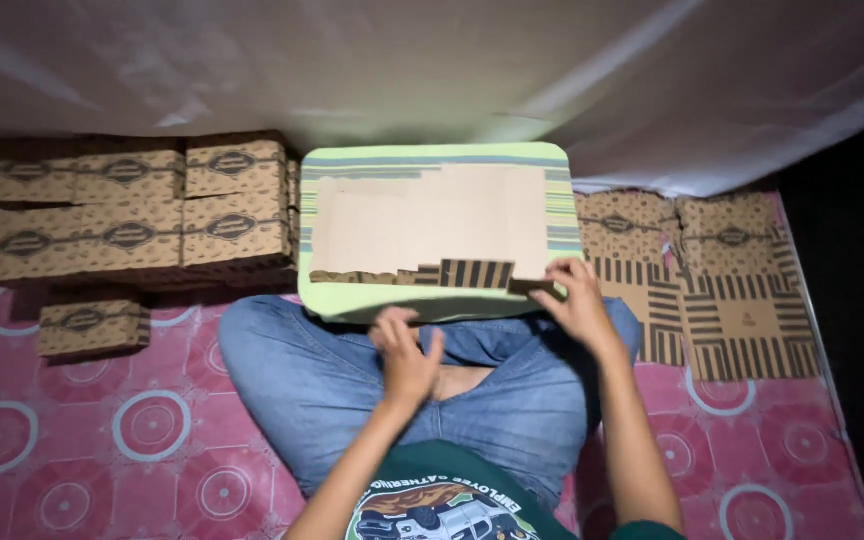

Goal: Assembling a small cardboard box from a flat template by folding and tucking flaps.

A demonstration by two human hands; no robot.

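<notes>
A flat cardboard blank (422, 222) lies on the green lap table (432, 305) at 12 o'clock. The right hand (577, 300) pinches its striped near-right corner; the left hand (407, 355), fingers apart, rests just below the table's edge. Folded boxes (132, 215), closed, are stacked at 10 o'clock; flat blanks (722, 290) lie at 2.

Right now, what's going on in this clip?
A person sits cross-legged on a pink patterned mat with a green lap table over their knees. A flat cardboard blank lies on it; the right hand pinches its striped near edge, the left hand hovers below. Folded boxes stack left, flat blanks lie right.
</notes>
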